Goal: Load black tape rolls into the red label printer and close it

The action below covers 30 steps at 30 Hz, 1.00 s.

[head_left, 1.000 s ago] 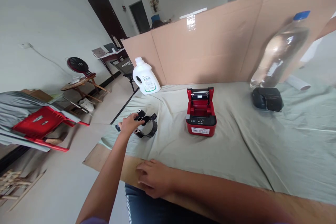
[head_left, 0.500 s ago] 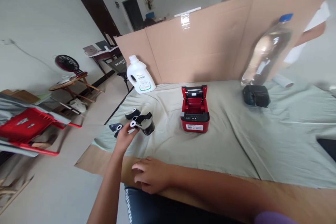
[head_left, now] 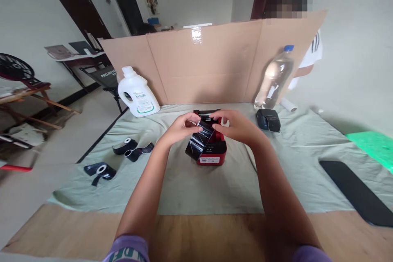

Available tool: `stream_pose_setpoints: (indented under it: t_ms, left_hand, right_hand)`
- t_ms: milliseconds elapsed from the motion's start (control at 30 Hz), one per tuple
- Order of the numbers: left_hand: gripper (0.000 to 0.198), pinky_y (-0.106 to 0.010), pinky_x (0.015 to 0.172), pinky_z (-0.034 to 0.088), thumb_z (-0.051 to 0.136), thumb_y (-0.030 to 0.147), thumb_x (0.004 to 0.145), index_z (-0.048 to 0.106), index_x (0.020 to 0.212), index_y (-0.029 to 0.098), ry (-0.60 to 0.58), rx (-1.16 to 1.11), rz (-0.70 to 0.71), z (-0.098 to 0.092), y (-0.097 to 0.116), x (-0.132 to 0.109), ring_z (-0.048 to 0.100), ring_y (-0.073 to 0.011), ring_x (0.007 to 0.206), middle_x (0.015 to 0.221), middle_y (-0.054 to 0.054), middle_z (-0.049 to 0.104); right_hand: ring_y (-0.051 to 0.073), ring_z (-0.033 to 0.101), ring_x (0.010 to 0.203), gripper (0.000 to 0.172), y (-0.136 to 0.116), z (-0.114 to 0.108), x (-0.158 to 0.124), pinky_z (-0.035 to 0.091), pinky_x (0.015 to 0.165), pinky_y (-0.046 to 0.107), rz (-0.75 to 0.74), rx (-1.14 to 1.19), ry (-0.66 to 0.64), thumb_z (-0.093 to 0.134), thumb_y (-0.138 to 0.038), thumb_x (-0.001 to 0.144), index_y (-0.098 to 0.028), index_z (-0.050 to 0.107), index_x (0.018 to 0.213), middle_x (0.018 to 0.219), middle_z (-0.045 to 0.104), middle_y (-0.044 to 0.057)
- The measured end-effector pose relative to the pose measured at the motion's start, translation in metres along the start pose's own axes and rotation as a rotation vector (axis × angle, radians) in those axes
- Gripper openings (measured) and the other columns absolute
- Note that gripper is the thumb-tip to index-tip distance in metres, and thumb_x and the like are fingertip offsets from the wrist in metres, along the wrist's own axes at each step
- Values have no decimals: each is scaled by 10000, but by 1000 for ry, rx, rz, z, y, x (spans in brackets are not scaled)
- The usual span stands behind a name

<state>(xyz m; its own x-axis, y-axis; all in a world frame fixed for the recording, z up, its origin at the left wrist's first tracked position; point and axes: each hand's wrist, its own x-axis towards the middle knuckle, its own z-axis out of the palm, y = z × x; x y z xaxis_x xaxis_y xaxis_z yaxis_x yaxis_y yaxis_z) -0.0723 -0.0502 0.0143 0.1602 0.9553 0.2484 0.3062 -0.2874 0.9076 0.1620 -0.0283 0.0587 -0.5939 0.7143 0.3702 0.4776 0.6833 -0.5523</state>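
Head view. Left hand (head_left: 183, 127): thumb and fingers nearly closed on left end of black roll (head_left: 199, 142). Right hand (head_left: 235, 126): likewise pinching right end. Roll tilted over red printer (head_left: 211, 160), loose strip overlapping printer's front. Done, by judgement: lid (head_left: 205, 114) up, roll at printer. Outstanding: roll not seen seated, lid not down. Three spare rolls (head_left: 125, 146) lying left on cloth (head_left: 184, 192) over tabletop (head_left: 221, 233).
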Motion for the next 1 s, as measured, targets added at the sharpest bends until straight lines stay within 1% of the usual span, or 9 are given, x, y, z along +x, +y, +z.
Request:
stream_pose_setpoints:
  t_ms: [100, 167, 267, 367, 500, 667, 800, 900, 1000]
  left_hand:
    - [407, -333, 813, 549, 816, 434, 717, 683, 993, 167, -14, -12, 2, 19, -20, 13, 683, -196, 906, 1024, -71, 719]
    - [388, -341, 839, 542, 816, 429, 719, 696, 974, 163, 21, -9, 11, 28, -31, 13, 687, -202, 913, 990, -71, 737]
    - [335, -341, 831, 540, 804, 423, 726, 706, 913, 162, 89, 4, -3, 34, -42, 10, 690, -199, 880, 933, -63, 751]
    - [274, -338, 810, 534, 789, 404, 733, 704, 853, 173, 148, 64, -41, 34, -46, 6, 685, -195, 844, 893, -49, 750]
    - [204, -348, 835, 520, 745, 335, 780, 686, 909, 189, 241, 155, -55, 33, -43, -3, 672, -196, 857, 904, -41, 730]
    - [267, -423, 960, 448, 627, 361, 897, 642, 1119, 214, 387, 492, 106, 48, -44, -46, 568, -257, 1057, 1057, -84, 651]
    - [332, -432, 1035, 398, 502, 397, 957, 608, 1215, 216, 361, 483, 302, 70, -65, -83, 505, -268, 1162, 1226, -117, 583]
    - [430, -477, 1086, 336, 523, 431, 919, 591, 1277, 203, 330, 522, 387, 79, -79, -91, 445, -303, 1226, 1325, -134, 549]
    - [427, -494, 1087, 313, 497, 439, 916, 620, 1262, 221, 318, 548, 403, 77, -82, -88, 424, -314, 1232, 1328, -122, 564]
  right_hand:
    - [160, 630, 819, 279, 28, -3, 1, 496, 759, 297, 129, 81, -155, 638, -292, 867, -232, 740, 1119, 1041, 749, 27]
    - [161, 646, 839, 295, 37, 7, 4, 502, 781, 292, 148, 87, -182, 659, -274, 849, -224, 741, 1128, 1045, 757, 32]
    - [154, 658, 782, 348, 41, 27, 12, 496, 725, 268, 192, 59, -235, 666, -206, 823, -206, 720, 1166, 984, 762, 36]
    - [162, 660, 773, 359, 42, 44, 19, 474, 685, 253, 174, 18, -312, 677, -194, 811, -191, 707, 1169, 922, 750, 33]
    - [181, 664, 864, 344, 43, 55, 25, 472, 758, 269, 85, -57, -331, 640, -190, 848, -192, 705, 1186, 975, 743, 45]
    - [274, 604, 1168, 451, 43, 62, 24, 437, 994, 395, 112, -318, -332, 565, -150, 875, -244, 669, 1303, 1255, 708, 81]
    - [361, 478, 1317, 490, 40, 70, 21, 406, 1035, 498, 194, -477, -329, 523, -173, 901, -244, 627, 1374, 1366, 651, 105]
    - [371, 435, 1348, 491, 38, 76, 22, 410, 1030, 513, 208, -499, -343, 508, -185, 912, -256, 620, 1385, 1379, 639, 104]
    - [361, 435, 1352, 482, 39, 80, 24, 412, 1039, 507, 224, -488, -339, 506, -184, 915, -289, 640, 1366, 1393, 627, 90]
